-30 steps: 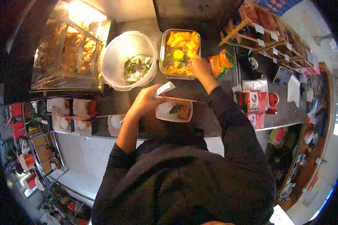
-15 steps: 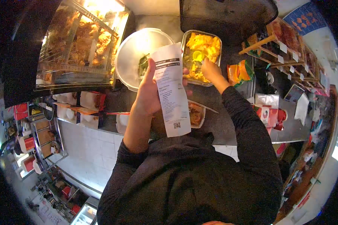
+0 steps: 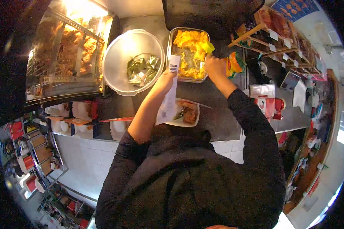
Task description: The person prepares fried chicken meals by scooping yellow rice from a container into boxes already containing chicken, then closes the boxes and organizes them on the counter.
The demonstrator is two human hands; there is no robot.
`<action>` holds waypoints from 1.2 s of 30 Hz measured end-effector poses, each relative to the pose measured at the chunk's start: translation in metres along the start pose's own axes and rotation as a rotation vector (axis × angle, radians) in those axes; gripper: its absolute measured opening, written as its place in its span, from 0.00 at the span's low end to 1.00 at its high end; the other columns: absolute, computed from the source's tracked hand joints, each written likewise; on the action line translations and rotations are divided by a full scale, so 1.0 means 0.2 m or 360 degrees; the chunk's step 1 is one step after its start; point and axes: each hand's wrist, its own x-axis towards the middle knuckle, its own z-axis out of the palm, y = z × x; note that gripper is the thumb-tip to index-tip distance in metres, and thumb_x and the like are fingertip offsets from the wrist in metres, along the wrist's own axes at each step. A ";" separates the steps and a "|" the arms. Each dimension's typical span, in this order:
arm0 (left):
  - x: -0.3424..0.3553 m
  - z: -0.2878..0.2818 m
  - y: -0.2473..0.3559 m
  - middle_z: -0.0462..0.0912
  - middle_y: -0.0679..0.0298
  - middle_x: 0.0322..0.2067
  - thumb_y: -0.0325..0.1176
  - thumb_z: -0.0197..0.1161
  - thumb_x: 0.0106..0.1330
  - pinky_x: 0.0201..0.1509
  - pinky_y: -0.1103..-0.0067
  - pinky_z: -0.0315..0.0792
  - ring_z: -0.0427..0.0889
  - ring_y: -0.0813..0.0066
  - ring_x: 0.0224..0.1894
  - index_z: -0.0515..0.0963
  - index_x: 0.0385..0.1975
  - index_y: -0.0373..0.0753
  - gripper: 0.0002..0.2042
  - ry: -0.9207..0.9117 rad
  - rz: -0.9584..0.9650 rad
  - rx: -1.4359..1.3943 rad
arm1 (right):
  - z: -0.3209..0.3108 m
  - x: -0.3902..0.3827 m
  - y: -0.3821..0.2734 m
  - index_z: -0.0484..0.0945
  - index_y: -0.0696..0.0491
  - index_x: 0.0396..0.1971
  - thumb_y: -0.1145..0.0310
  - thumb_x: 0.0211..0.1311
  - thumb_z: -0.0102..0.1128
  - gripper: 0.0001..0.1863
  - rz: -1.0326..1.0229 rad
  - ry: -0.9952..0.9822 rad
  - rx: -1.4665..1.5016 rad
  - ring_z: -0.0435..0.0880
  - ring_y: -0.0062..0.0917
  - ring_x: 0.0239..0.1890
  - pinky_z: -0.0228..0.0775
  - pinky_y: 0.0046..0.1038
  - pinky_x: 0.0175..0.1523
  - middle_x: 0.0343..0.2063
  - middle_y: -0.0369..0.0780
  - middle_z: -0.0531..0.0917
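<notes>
My left hand is closed on a long white paper slip, which hangs over part of an open white box holding a browned piece of food and something green. My right hand grips a small yellow scoop at the right side of a steel tray of chunky yellow food. Left of the tray stands a translucent round tub with green leaves in it. An orange-and-green packet lies beside my right hand.
A lit glass food cabinet fills the upper left, with open boxes below it along the counter edge. At the right are wooden racks, red boxes and a small screen. A dark panel stands behind the tray.
The paper slip, raised broadside half a second ago, is now turned narrower and farther from me. The yellow scoop has shifted right and up from the tray's middle, with my right hand on it.
</notes>
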 end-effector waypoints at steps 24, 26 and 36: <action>0.15 0.07 -0.12 0.75 0.59 0.34 0.41 0.50 0.60 0.44 0.69 0.69 0.75 0.65 0.37 0.71 0.41 0.39 0.14 0.0303 -0.0439 -0.0731 | 0.27 -0.01 -0.22 0.82 0.60 0.28 0.70 0.48 0.58 0.10 -0.0047 -0.0132 -0.0133 0.83 0.28 0.18 0.73 0.34 0.22 0.14 0.41 0.81; 0.12 0.04 -0.10 0.75 0.58 0.34 0.40 0.50 0.60 0.44 0.67 0.70 0.75 0.64 0.37 0.70 0.42 0.39 0.15 0.0327 -0.0560 -0.0788 | 0.27 0.01 -0.22 0.82 0.57 0.24 0.69 0.48 0.58 0.08 -0.0180 -0.0150 -0.0054 0.84 0.28 0.19 0.73 0.34 0.22 0.15 0.41 0.82; 0.15 0.00 -0.21 0.73 0.57 0.33 0.36 0.52 0.57 0.41 0.66 0.73 0.76 0.61 0.35 0.68 0.40 0.38 0.13 0.0145 -0.0450 -0.1178 | 0.28 -0.01 -0.30 0.80 0.52 0.35 0.70 0.53 0.54 0.10 -0.0391 -0.0140 0.0255 0.83 0.31 0.22 0.73 0.35 0.24 0.20 0.38 0.82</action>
